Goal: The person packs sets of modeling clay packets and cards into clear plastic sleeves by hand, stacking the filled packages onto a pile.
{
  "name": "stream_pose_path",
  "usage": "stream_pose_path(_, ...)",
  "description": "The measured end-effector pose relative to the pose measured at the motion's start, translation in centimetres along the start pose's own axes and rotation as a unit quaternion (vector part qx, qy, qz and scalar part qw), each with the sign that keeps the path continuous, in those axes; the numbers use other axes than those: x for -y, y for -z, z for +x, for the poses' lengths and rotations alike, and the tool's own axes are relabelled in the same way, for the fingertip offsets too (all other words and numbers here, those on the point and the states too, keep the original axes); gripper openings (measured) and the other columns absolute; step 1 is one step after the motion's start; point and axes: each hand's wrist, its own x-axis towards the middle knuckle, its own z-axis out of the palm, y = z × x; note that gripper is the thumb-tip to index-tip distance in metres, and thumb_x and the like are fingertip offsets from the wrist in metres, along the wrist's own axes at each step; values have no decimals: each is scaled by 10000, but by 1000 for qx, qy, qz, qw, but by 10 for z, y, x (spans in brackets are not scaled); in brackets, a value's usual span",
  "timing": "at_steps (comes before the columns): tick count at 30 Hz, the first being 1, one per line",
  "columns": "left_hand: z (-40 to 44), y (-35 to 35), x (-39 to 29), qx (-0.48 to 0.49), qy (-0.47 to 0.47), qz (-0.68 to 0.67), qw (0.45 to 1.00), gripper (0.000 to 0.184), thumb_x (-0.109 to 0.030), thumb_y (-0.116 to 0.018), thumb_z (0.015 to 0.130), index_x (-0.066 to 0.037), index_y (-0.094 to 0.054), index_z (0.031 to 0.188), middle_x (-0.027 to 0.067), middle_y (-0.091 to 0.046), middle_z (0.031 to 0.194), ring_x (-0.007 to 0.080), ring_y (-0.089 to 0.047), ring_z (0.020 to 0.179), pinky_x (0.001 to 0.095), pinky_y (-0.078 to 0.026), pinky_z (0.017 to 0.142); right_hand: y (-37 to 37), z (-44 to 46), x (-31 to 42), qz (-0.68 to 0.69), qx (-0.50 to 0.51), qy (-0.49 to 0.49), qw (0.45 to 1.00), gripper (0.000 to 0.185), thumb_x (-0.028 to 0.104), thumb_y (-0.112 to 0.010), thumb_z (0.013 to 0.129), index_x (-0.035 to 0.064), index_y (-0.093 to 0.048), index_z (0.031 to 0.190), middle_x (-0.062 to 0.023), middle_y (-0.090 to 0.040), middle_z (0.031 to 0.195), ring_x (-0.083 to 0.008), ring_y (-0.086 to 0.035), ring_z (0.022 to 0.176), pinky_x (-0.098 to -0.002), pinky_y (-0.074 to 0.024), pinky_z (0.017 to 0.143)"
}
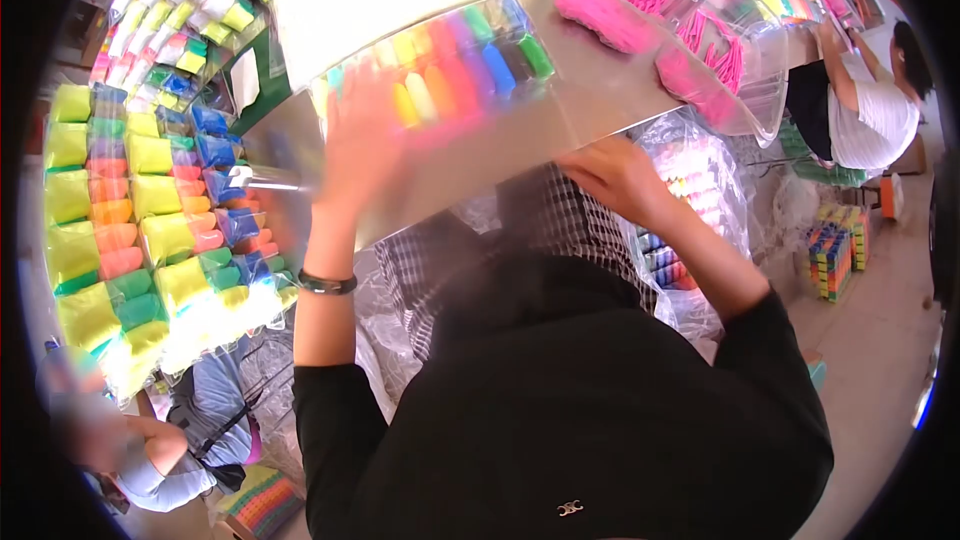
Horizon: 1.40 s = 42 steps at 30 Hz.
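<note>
On the metal tabletop (470, 170) lies a clear pack of colored soft blocks (440, 70), in yellow, red, orange, pink, green and blue. My left hand (365, 135) is over the left end of this pack, blurred by motion, with its fingers stretched forward. Whether it touches the pack I cannot tell. My right hand (620, 178) rests at the table's near edge, its fingers loosely bent and pointing left. I see nothing held in it, though some fingertips are hidden.
Clear tubs (765, 90) of bright pink strands stand at the back right. Stacked colored packs (165, 200) rise on the left. A plastic-wrapped bundle (690, 200) is beside my right arm. One person (870, 110) is at the right, another (170, 440) at lower left.
</note>
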Motion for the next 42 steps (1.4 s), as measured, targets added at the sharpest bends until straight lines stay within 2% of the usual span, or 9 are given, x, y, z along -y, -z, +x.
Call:
stream_pose_path(2, -8, -10, 15, -33, 39, 6, 999, 712, -187, -608, 809, -65, -283, 1431, 187, -264, 1477, 330, -227, 1383, 474, -173, 1122, -9, 82, 1, -137, -25, 135, 981, 659, 153, -676, 740, 134, -426, 1349, -116, -423, 1359, -312, -384, 1254, -447, -333, 1018)
stream_pose_path(12, -30, -62, 26, -115, -27, 121, 986, 684, -253, -574, 840, -28, -285, 1418, 142, -291, 1477, 330, -267, 1365, 480, -226, 1102, -43, 112, -78, -229, -1, 209, 951, 605, 157, -643, 754, 87, -445, 1322, -85, -405, 1393, -281, -354, 1306, -450, -289, 1073)
stream_pose_path(19, -99, -46, -15, 91, -18, -45, 995, 840, -445, -541, 844, 39, -195, 1437, 199, -194, 1502, 401, -126, 1394, 545, -65, 1116, -43, 24, -82, -221, 50, 203, 952, 540, 181, -585, 816, 63, -443, 1323, -73, -384, 1426, -257, -306, 1353, -447, -243, 1104)
stream_pose_path(27, -86, -39, -24, 84, -26, -44, 995, 824, -470, -534, 846, 32, -236, 1428, 189, -204, 1501, 408, -146, 1386, 531, -85, 1118, 9, 16, -140, -32, 119, -62, 991, 498, 205, -619, 843, 97, -479, 1309, -120, -504, 1306, -303, -434, 1247, -390, -289, 1075)
stream_pose_path(30, -88, -41, -23, 90, -30, -49, 994, 835, -460, -565, 827, 25, -246, 1427, 180, -215, 1501, 412, -155, 1383, 523, -93, 1122, -6, 66, -131, 121, -122, 12, 985, 525, 358, -733, 739, 36, -579, 1123, -183, -562, 1124, -350, -508, 1062, -387, -380, 953)
stream_pose_path(33, -92, -38, -19, 93, -55, -56, 993, 826, -448, -571, 824, 15, -250, 1428, 164, -241, 1496, 375, -180, 1388, 509, -105, 1127, -8, 95, -97, 302, 49, -75, 949, 536, 401, -743, 722, 13, -597, 1061, -194, -568, 1050, -370, -501, 997, -403, -384, 918)
stream_pose_path(37, -104, -29, -8, 131, -58, -87, 986, 773, -400, -576, 833, -14, -271, 1430, 151, -265, 1491, 330, -213, 1388, 488, -126, 1130, -6, 86, -104, 78, 99, -94, 988, 578, 449, -730, 724, -9, -589, 1046, -198, -575, 1017, -370, -494, 971, -397, -371, 919)
stream_pose_path(40, -119, -21, 16, 96, -63, -180, 977, 609, -142, -665, 770, -65, -448, 1333, 152, -416, 1395, 303, -373, 1311, 439, -254, 1096, -24, 76, -123, -3, 69, -61, 996, 594, 489, -720, 715, 3, -591, 1031, -198, -580, 1003, -369, -488, 961, -404, -357, 920)
stream_pose_path(42, -137, -27, 53, 61, 64, -300, 950, 481, -72, -637, 805, -47, -496, 1265, 184, -490, 1295, 311, -464, 1220, 419, -337, 1033, -33, 76, -137, -8, 46, -30, 998, 620, 522, -712, 704, 11, -599, 1037, -197, -580, 1011, -367, -478, 984, -435, -337, 935)
